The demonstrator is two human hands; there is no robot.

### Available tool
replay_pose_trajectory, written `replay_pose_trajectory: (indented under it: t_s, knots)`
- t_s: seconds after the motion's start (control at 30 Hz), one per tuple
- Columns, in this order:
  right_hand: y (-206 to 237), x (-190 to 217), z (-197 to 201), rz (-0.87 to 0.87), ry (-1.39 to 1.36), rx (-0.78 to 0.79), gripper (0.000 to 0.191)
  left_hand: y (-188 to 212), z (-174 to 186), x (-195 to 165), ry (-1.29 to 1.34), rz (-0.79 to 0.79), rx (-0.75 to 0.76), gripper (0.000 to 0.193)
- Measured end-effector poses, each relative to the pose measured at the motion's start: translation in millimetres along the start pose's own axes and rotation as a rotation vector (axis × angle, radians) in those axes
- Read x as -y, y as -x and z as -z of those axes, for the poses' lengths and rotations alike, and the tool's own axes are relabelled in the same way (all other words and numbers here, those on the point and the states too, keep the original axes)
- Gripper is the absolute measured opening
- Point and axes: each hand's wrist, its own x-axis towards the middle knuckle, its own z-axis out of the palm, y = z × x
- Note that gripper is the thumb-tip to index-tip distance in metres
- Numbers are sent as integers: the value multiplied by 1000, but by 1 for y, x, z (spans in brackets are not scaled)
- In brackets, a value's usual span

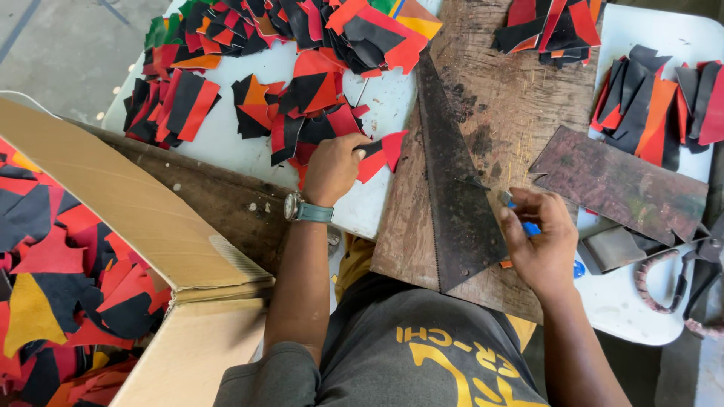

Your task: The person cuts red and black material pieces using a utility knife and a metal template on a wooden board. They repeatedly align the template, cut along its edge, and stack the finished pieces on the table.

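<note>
1. Nearest the camera, the person's grey shirt (407, 354) fills the bottom edge, and both bare forearms reach forward from it to the work.
2. Left of the body, an open cardboard box (143, 218) holds a heap of red, black and yellow offcuts (60, 286), set within easy reach of the left arm.
3. On the wooden board (513, 98), the right hand (539, 241) is curled shut around a small blue-handled cutter (528, 224), its tip near the long dark triangular template (452, 196), which lies flat as a cutting guide.
4. Further out, the left hand (332, 167), wristwatch (302, 209) on the wrist, pinches a red and black piece (381, 154) at the edge of the white table (226, 143), as if lifting it from the loose pile.
5. Farthest, sorted stacks of pieces (648, 105) sit at the right, with scissors (679, 279) beside a second dark template (618, 185).
</note>
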Motion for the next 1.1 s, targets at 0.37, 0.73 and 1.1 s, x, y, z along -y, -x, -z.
replay_pose_trajectory:
  t_s: [0.37, 0.73, 1.1]
  knots:
    - [-21, -5, -43, -185, -376, 236, 52, 57, -48, -61, 401, 115, 155, 17]
    - [-19, -29, -56, -408, -420, 278, 19, -42, -13, 45, -375, 342, -240, 65]
    - [-22, -48, -70, -562, -479, 329, 14, -48, -14, 69, -27, 80, -372, 17]
